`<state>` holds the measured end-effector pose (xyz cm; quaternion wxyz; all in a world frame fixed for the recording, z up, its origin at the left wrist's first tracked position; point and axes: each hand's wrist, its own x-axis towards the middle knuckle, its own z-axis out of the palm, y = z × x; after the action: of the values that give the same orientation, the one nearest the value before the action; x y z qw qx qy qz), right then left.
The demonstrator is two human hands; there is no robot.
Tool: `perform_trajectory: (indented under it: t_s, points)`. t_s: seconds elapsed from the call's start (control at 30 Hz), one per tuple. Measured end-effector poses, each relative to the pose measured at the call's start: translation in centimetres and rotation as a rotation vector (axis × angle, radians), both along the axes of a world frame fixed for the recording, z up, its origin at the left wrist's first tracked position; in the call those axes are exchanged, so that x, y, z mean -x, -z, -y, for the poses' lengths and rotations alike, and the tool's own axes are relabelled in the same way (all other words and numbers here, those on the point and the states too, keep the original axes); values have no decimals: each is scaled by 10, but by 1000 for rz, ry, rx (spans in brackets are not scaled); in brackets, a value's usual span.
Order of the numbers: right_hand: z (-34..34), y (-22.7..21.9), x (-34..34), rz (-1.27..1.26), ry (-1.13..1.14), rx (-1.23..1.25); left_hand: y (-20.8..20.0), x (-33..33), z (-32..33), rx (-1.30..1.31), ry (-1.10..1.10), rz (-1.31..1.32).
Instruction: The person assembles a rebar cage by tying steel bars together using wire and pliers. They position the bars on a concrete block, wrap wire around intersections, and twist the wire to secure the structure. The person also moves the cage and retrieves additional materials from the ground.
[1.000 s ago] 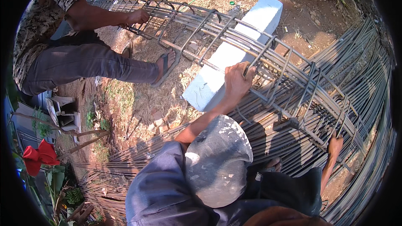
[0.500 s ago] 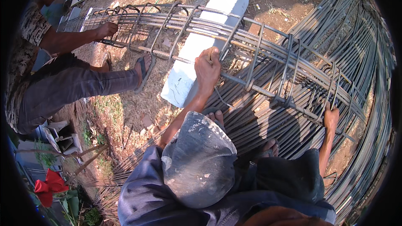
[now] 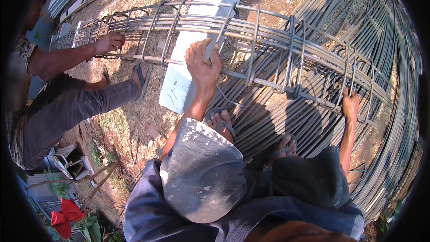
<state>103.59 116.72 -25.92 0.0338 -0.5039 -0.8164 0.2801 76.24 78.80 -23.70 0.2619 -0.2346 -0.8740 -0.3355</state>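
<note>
A long rebar cage (image 3: 251, 78) of lengthwise bars with bent stirrups stretches across in front of me. My left hand (image 3: 202, 65) is at its near bar, left of the middle; thumb and fingers stand apart, and the palm hides part of the bar. Toward the cage's right end, my right hand (image 3: 350, 104) is closed around the near side of the cage, by a stirrup (image 3: 353, 69). Under the cage's middle lies a white block (image 3: 183, 85), tilted across my view. A co-worker's hand (image 3: 109, 42) touches the cage further left.
Loose rebar rods (image 3: 268, 125) lie in a wide pile beneath and right of the cage, and my sandalled foot (image 3: 219, 123) is beside them. The co-worker's leg (image 3: 80, 105) reaches in from the left. A red flower (image 3: 67, 215) and several sticks are at lower left.
My left hand has loosened from a closed grip, its thumb and fingers now apart. The cage and block sit further left and slightly higher in view. My right hand keeps its hold.
</note>
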Motion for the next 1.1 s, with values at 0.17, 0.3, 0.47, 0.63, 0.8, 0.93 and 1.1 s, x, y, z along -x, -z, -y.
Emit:
perform_trajectory:
  t_s: [0.17, 0.3, 0.47, 0.63, 0.8, 0.93, 1.1]
  points:
    - [-2, -2, 2, 71, 22, 14, 4, -39, -37, 36, 269, 405]
    - [5, -7, 4, 30, 45, 18, 16, -44, -60, 99, 222, 396]
    - [0, -1, 2, 33, 46, -8, 8, -41, -63, 182, 230, 485]
    - [26, -21, 15, -451, 33, -678, 8, -44, -66, 182, 270, 510]
    - [85, -28, 93, -624, -64, 531, 9, -43, -61, 210, 249, 542]
    - [110, -10, 130, -420, 1, 1233, 17, -42, -67, 177, 283, 546]
    - [114, -6, 140, -493, -4, 1343, 6, -52, -78, 267, 275, 533]
